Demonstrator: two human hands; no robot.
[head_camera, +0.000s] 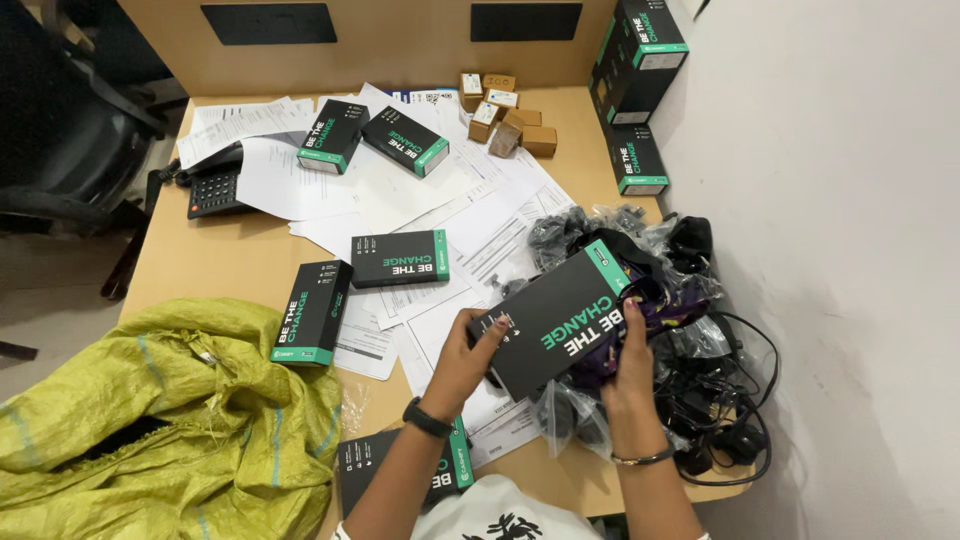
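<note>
I hold a flat black box with a green end (560, 315) over the desk's near right part, tilted so the green end points up and right. My left hand (462, 362) grips its lower left end; a dark watch sits on that wrist. My right hand (628, 370) holds its right long edge from below, with a thin bracelet on the wrist. Under the box lies a heap of black cables and clear plastic bags (690, 360), with a purple item partly covered by the box.
Several similar black and green boxes (398, 258) lie on scattered papers (470, 215); more stand stacked at the back right (637, 60). Small brown cartons (505, 120) sit at the back. A yellow-green woven sack (170, 410) fills the near left. A black desk phone (215, 190) lies left.
</note>
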